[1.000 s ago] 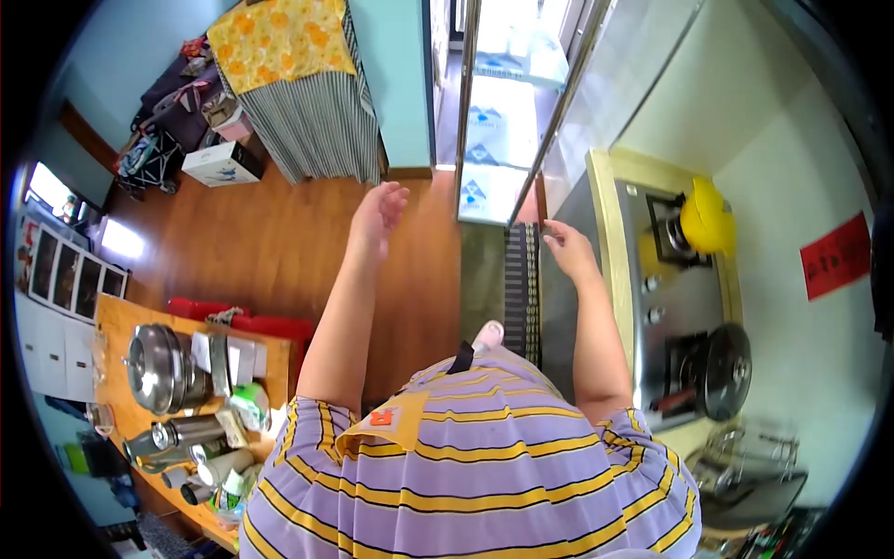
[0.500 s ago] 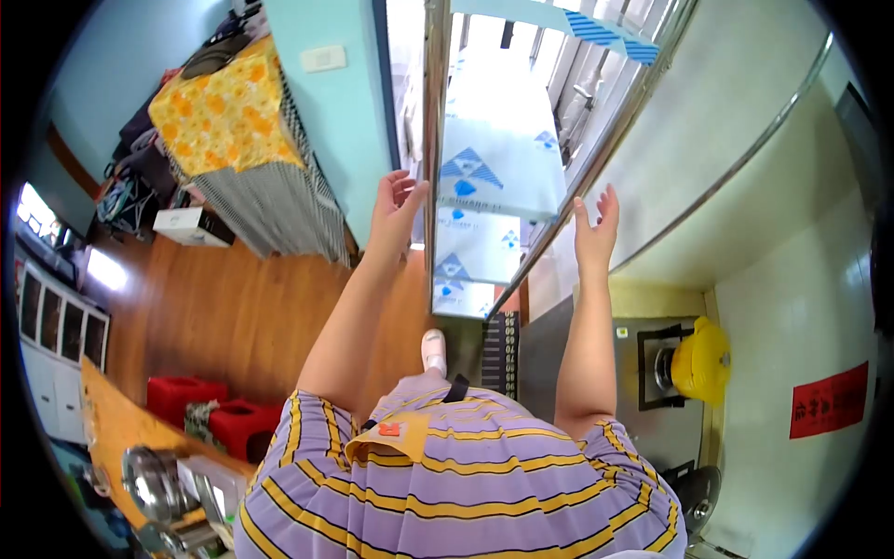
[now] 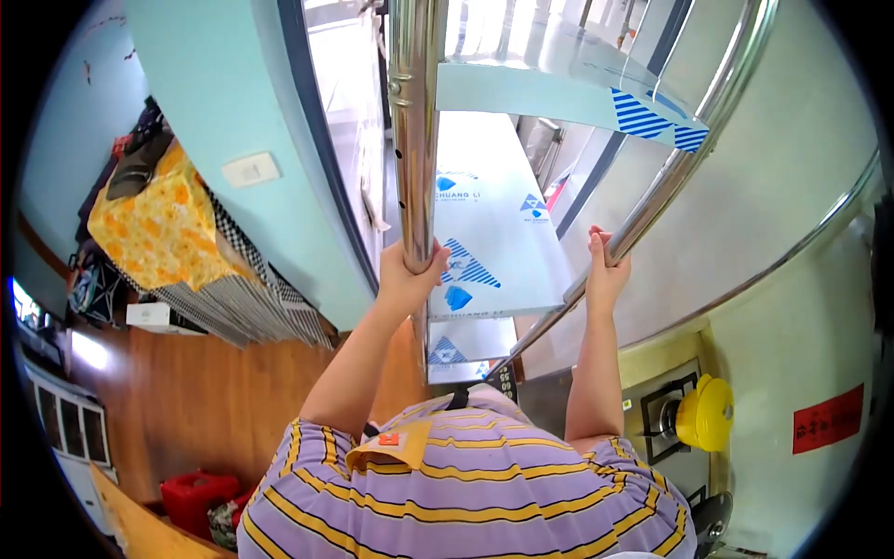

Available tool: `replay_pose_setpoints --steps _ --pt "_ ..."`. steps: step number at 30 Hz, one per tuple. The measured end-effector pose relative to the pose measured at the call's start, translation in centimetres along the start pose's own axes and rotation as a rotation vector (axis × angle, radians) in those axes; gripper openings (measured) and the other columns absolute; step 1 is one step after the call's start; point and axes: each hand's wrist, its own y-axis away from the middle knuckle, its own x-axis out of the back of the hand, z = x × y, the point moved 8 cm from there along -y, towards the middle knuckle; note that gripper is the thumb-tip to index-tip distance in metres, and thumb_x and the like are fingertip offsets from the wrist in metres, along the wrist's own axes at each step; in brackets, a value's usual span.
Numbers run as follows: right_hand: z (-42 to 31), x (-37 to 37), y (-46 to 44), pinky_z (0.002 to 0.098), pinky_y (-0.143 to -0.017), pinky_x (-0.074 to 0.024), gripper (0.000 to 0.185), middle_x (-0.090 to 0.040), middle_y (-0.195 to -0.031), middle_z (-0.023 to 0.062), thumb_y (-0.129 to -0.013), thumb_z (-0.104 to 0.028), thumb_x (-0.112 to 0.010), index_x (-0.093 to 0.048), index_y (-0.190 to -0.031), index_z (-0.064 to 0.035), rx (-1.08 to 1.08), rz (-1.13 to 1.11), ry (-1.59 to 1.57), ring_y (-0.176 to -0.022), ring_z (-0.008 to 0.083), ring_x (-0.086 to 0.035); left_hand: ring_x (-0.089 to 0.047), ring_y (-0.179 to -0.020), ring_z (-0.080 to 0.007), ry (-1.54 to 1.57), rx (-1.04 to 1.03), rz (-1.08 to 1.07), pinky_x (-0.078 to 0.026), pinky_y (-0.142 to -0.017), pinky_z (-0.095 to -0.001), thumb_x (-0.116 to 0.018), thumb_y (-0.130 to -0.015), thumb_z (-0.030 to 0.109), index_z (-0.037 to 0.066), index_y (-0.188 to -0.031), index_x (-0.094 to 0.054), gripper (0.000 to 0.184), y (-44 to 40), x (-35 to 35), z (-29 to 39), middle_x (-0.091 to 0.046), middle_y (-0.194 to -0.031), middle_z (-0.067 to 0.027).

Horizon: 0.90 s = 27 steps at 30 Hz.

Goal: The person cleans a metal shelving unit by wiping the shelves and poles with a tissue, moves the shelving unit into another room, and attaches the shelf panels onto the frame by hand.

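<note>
A metal rack with shiny round posts stands right in front of me. My left hand is wrapped round its left post. The right post slants down through the fingers of my right hand, which are closed on it. Between the posts are shelves wrapped in white film with blue marks: an upper shelf, a middle shelf at about hand height, and a lower shelf. The rack's far side is partly hidden by the upper shelf.
On the right, a yellow pot sits on the stove, with a dark pan lid nearer me. A blue wall and a cloth-covered cabinet stand left. A red stool and table corner are lower left.
Both hands, open in the air before, have closed on the rack's two posts. The rack now looms larger and nearer, and the view has tilted up towards it.
</note>
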Motion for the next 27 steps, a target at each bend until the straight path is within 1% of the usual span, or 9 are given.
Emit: replay_pose_setpoints --steps 2,4,7,8,11,12,16,23,27 --pt "-0.3 -1.8 -1.5 0.0325 -0.083 -0.0583 0.021 -0.071 -0.105 0.0154 -0.095 -0.007 -0.068 -0.058 -0.110 0.0024 -0.051 -0.051 -0.045 -0.091 0.0207 -0.071 -0.059 -0.054 -0.0110 -0.051 -0.020 0.053 -0.048 -0.050 -0.0266 -0.070 -0.092 0.007 0.000 -0.088 -0.058 0.013 -2.1 0.8 0.4 -0.060 -0.066 -0.0038" --pt "-0.7 -3.7 -2.8 0.0323 -0.081 -0.0587 0.022 -0.072 -0.104 0.0157 -0.096 -0.009 -0.067 -0.058 -0.112 0.0023 -0.150 -0.138 -0.080 -0.089 0.0218 -0.072 -0.060 -0.055 -0.0112 -0.057 0.016 0.084 -0.052 -0.053 -0.0271 -0.071 -0.090 0.009 -0.002 -0.091 -0.061 0.015 -4.1 1.4 0.8 -0.063 -0.068 -0.0054" --pt "-1.5 -5.9 -4.8 0.0343 -0.076 -0.0594 0.025 -0.072 -0.101 0.0177 -0.097 -0.016 -0.064 -0.059 -0.113 0.0020 -0.167 -0.201 0.003 -0.085 0.0244 -0.073 -0.061 -0.056 -0.0116 -0.064 0.018 0.086 -0.053 -0.054 -0.0277 -0.070 -0.089 0.010 -0.004 -0.094 -0.062 0.017 -6.8 2.0 1.8 -0.064 -0.070 -0.0065" --pt "-1.7 -6.4 -5.4 0.0316 -0.074 -0.0591 0.028 -0.073 -0.098 0.0156 -0.096 -0.015 -0.067 -0.059 -0.116 0.0031 -0.196 -0.217 0.002 -0.083 0.0231 -0.073 -0.061 -0.056 -0.0117 -0.064 0.020 0.089 -0.053 -0.054 -0.0276 -0.070 -0.089 0.010 -0.004 -0.095 -0.061 0.017 -7.5 1.9 2.2 -0.064 -0.070 -0.0065" --pt "-1.1 -7.6 -7.2 0.0314 -0.072 -0.0590 0.025 -0.073 -0.095 0.0155 -0.095 -0.015 -0.068 -0.061 -0.112 0.0027 -0.219 -0.307 -0.039 -0.081 0.0219 -0.073 -0.059 -0.055 -0.0119 -0.039 0.010 0.103 -0.050 -0.051 -0.0274 -0.070 -0.090 0.009 -0.002 -0.091 -0.059 0.015 -9.3 1.9 2.7 -0.061 -0.069 -0.0051" --pt "-1.6 -8.1 -7.5 0.0311 -0.070 -0.0588 0.021 -0.073 -0.093 0.0157 -0.094 -0.015 -0.068 -0.063 -0.106 0.0023 -0.208 -0.315 -0.037 -0.077 0.0206 -0.073 -0.058 -0.053 -0.0119 -0.024 -0.002 0.110 -0.049 -0.049 -0.0274 -0.070 -0.090 0.009 0.000 -0.088 -0.057 0.015 -9.8 2.0 2.8 -0.059 -0.066 -0.0039" --pt "-1.0 -9.0 -9.4 0.0295 -0.066 -0.0571 0.020 -0.073 -0.089 0.0162 -0.093 -0.014 -0.068 -0.062 -0.102 0.0023 -0.217 -0.311 0.003 -0.071 0.0191 -0.071 -0.056 -0.050 -0.0113 -0.022 -0.016 0.082 -0.047 -0.047 -0.0269 -0.070 -0.090 0.009 0.002 -0.086 -0.056 0.016 -12.1 2.1 2.6 -0.057 -0.064 -0.0024" --pt "0.2 -11.0 -13.0 0.0278 -0.062 -0.0560 0.020 -0.072 -0.087 0.0169 -0.092 -0.012 -0.068 -0.061 -0.104 0.0032 -0.209 -0.384 -0.102 -0.070 0.0192 -0.071 -0.056 -0.049 -0.0124 0.024 0.023 0.109 -0.045 -0.048 -0.0265 -0.070 -0.091 0.010 0.003 -0.086 -0.057 0.016 -15.6 1.8 3.5 -0.057 -0.062 -0.0028" --pt "-0.1 -11.9 -14.2 0.0251 -0.055 -0.0518 0.017 -0.069 -0.081 0.0136 -0.092 -0.009 -0.068 -0.060 -0.101 0.0026 -0.254 -0.388 -0.140 -0.062 0.0158 -0.066 -0.055 -0.049 -0.0129 0.025 0.038 0.148 -0.044 -0.049 -0.0266 -0.071 -0.090 0.011 0.003 -0.083 -0.057 0.017 -17.0 1.7 4.4 -0.057 -0.061 -0.0034"
